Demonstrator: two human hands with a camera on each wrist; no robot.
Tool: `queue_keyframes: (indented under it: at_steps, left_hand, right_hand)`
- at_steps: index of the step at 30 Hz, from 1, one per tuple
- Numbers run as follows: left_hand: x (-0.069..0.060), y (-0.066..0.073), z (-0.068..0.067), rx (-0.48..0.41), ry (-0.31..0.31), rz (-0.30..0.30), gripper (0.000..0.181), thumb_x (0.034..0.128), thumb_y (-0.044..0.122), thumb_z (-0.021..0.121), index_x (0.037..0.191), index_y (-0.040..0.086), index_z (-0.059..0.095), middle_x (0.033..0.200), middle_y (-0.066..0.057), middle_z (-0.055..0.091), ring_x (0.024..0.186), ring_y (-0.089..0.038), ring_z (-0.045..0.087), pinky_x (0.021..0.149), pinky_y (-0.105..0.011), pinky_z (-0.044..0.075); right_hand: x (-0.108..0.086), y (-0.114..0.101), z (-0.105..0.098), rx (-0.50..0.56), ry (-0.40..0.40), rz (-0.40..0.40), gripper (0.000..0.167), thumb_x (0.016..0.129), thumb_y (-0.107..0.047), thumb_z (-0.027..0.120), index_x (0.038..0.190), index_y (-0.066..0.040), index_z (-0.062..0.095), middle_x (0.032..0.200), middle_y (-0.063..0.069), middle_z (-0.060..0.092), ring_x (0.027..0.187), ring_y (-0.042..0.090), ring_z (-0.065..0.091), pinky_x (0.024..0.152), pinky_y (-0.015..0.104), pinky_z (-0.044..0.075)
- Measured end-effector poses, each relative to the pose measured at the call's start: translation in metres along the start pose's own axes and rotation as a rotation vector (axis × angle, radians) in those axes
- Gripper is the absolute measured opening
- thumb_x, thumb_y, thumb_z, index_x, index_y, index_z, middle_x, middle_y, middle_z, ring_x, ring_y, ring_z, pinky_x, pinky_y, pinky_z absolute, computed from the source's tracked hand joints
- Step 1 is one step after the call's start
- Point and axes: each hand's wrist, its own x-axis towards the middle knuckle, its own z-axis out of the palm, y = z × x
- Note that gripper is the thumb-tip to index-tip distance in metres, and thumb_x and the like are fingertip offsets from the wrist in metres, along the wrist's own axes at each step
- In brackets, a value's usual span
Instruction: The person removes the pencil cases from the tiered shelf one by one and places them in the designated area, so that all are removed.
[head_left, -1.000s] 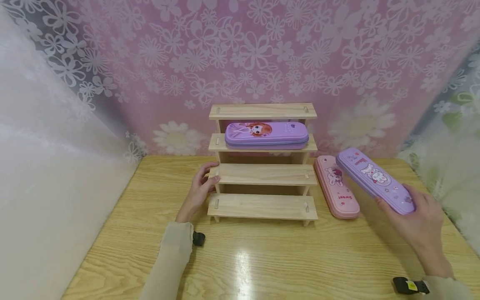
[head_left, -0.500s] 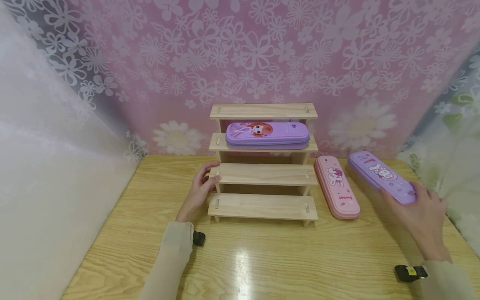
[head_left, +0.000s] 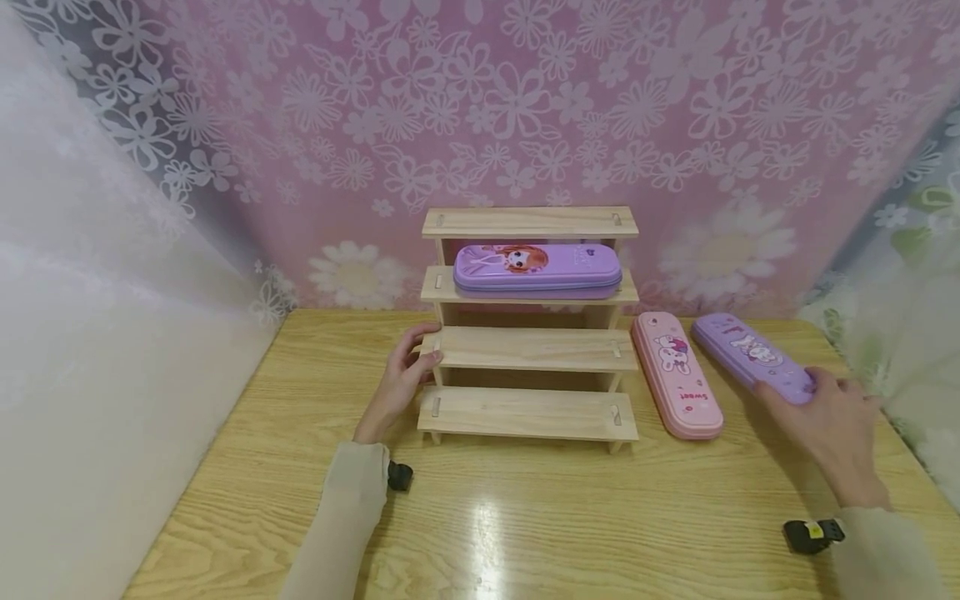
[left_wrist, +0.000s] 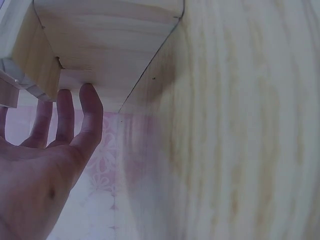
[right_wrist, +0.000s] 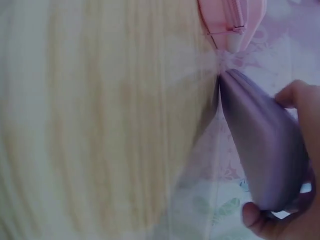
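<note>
A pink, white-flowered sheet (head_left: pixel 465 125) with large cream daisies (head_left: pixel 356 273) low down rises behind a yellowish, wood-grained tabletop (head_left: pixel 270 450); a plain whitish sheet (head_left: pixel 90 350) stands at left, a pale green-leafed sheet (head_left: pixel 911 317) at right, and white glare (head_left: pixel 487 546) streaks the tabletop's near part

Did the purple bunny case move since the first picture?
Yes. In the head view, the far end of the purple bunny case moved right and lower, clear of the pink case.
</note>
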Motion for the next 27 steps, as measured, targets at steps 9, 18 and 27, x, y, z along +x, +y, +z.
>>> queue_keyframes:
  at_steps: [9, 18, 27]
  left_hand:
    - [0.0, 0.001, 0.001, 0.004, -0.003, -0.001, 0.043, 0.1034, 0.019, 0.059, 0.145, 0.017, 0.05, 0.137, -0.011, 0.05, 0.107, -0.027, 0.058, 0.079, -0.04, 0.057]
    - [0.0, 0.001, 0.001, -0.001, 0.011, -0.016, 0.041, 0.1026, 0.018, 0.058, 0.143, 0.019, 0.051, 0.139, -0.013, 0.05, 0.111, -0.031, 0.057, 0.08, -0.038, 0.058]
    - [0.001, 0.0, 0.001, -0.017, 0.009, -0.021, 0.042, 0.1027, 0.017, 0.059, 0.144, 0.018, 0.051, 0.14, -0.012, 0.05, 0.11, -0.028, 0.058, 0.079, -0.036, 0.058]
  right_hand:
    - [-0.003, 0.005, -0.003, -0.067, -0.141, 0.012, 0.094, 0.09, -0.067, 0.062, 0.141, 0.01, 0.045, 0.118, 0.044, 0.051, 0.096, 0.057, 0.055, 0.054, 0.04, 0.038]
    - [-0.001, 0.002, -0.003, -0.101, -0.198, 0.04, 0.101, 0.089, -0.074, 0.058, 0.139, 0.012, 0.043, 0.118, 0.045, 0.053, 0.094, 0.057, 0.058, 0.049, 0.039, 0.039]
    - [0.0, -0.005, -0.002, -0.098, -0.233, 0.02, 0.103, 0.089, -0.074, 0.058, 0.138, 0.015, 0.042, 0.116, 0.045, 0.054, 0.092, 0.058, 0.059, 0.05, 0.044, 0.043]
